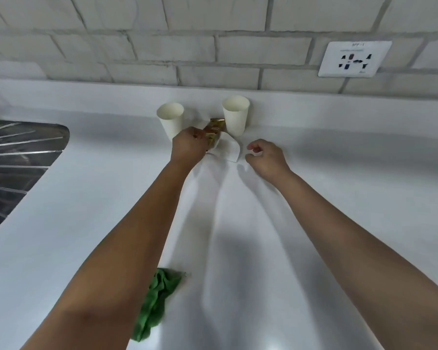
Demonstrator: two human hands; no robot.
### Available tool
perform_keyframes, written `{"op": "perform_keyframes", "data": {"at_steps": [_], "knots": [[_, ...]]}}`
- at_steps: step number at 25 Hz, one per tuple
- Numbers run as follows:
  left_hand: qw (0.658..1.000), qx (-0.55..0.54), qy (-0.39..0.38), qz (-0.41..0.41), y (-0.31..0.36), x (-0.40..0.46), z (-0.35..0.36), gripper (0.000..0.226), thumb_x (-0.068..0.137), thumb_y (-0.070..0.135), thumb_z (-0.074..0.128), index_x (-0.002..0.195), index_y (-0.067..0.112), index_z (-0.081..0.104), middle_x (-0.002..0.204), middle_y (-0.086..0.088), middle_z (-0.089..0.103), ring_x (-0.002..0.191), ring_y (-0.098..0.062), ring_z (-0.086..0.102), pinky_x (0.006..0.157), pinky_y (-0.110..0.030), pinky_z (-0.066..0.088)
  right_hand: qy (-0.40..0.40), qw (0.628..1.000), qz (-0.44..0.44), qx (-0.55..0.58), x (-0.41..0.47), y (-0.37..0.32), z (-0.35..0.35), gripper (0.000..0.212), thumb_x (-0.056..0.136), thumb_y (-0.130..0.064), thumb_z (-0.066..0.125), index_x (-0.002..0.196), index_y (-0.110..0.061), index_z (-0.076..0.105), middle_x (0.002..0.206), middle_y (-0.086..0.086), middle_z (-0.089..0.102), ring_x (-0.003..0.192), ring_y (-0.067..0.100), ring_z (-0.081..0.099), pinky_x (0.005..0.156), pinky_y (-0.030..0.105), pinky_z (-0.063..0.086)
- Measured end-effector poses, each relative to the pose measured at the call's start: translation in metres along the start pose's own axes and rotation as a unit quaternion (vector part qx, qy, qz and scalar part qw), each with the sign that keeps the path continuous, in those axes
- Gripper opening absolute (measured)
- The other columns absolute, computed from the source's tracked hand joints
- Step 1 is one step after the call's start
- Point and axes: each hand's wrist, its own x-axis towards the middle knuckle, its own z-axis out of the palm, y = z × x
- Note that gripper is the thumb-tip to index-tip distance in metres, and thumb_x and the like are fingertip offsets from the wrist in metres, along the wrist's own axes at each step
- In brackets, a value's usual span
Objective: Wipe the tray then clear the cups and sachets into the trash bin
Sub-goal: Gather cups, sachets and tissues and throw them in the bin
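A pale grey-white countertop (326,198) fills most of the frame, running from the bottom edge up to a low raised lip along the brick wall at the top. At the left edge of the frame a shiny steel sink (18,157) is set into it. Just above centre two white paper cups stand upright on it near the back lip, the left cup (170,118) and the right cup (235,113) a little apart. Between and just below them lie gold-brown sachets (214,130) and a white paper piece (229,149). At lower centre a crumpled green cloth (154,301) lies on the surface.
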Motion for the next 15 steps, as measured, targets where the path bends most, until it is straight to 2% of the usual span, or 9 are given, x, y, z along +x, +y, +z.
{"op": "perform_keyframes", "data": {"at_steps": [2,4,8,11,13,15], "knots": [[0.999,0.028,0.004,0.017,-0.002,0.022,0.007,0.031,0.092,0.022,0.047,0.116,0.010,0.062,0.117,-0.005,0.064,0.102,-0.018,0.059,0.076,-0.018,0.040,0.018,1.000,-0.004,-0.010,0.012,-0.003,0.009,0.032,0.090,-0.018,0.055,0.122,-0.013,0.056,0.124,0.009,0.051,0.098,0.013,0.048,0.068,0.009,0.031],[0.997,0.065,0.000,0.041,-0.006,0.041,0.016,0.031,0.094,0.020,0.045,0.115,0.004,0.061,0.119,-0.011,0.063,0.109,-0.025,0.058,0.085,-0.024,0.043,0.032,0.999,-0.002,-0.010,0.025,-0.004,0.019,0.034,0.090,-0.019,0.054,0.125,-0.015,0.054,0.126,0.011,0.050,0.102,0.018,0.052,0.065,0.007,0.030],[0.994,0.104,-0.022,0.026,-0.017,0.064,0.035,0.035,0.092,0.027,0.048,0.114,0.003,0.061,0.114,-0.016,0.064,0.108,-0.033,0.059,0.092,-0.038,0.049,0.032,0.999,0.003,-0.018,0.043,-0.005,0.039,0.041,0.090,-0.021,0.055,0.131,-0.017,0.050,0.128,0.012,0.049,0.113,0.023,0.053,0.082,0.015,0.033],[0.993,0.120,-0.022,-0.004,-0.021,0.076,0.044,0.036,0.091,0.031,0.048,0.118,0.009,0.056,0.118,-0.014,0.061,0.109,-0.032,0.058,0.093,-0.041,0.048,0.005,0.999,-0.015,-0.029,0.053,-0.012,0.054,0.049,0.089,-0.019,0.058,0.136,-0.020,0.044,0.133,0.012,0.048,0.118,0.024,0.051,0.087,0.015,0.032],[0.990,0.130,-0.038,-0.025,-0.021,0.079,0.047,0.042,0.087,0.031,0.055,0.124,0.011,0.049,0.121,-0.013,0.057,0.111,-0.031,0.057,0.095,-0.042,0.048,-0.018,0.998,-0.026,-0.057,0.061,-0.015,0.063,0.055,0.085,-0.021,0.063,0.136,-0.022,0.043,0.134,0.010,0.049,0.118,0.026,0.051,0.094,0.022,0.038],[0.990,0.122,-0.060,-0.043,-0.024,0.079,0.047,0.051,0.083,0.025,0.061,0.129,0.011,0.043,0.122,-0.013,0.057,0.107,-0.031,0.060,0.090,-0.043,0.052,-0.026,0.993,-0.032,-0.113,0.066,-0.012,0.071,0.050,0.080,-0.024,0.067,0.127,-0.021,0.051,0.126,0.008,0.056,0.116,0.029,0.052,0.094,0.034,0.046]]}}
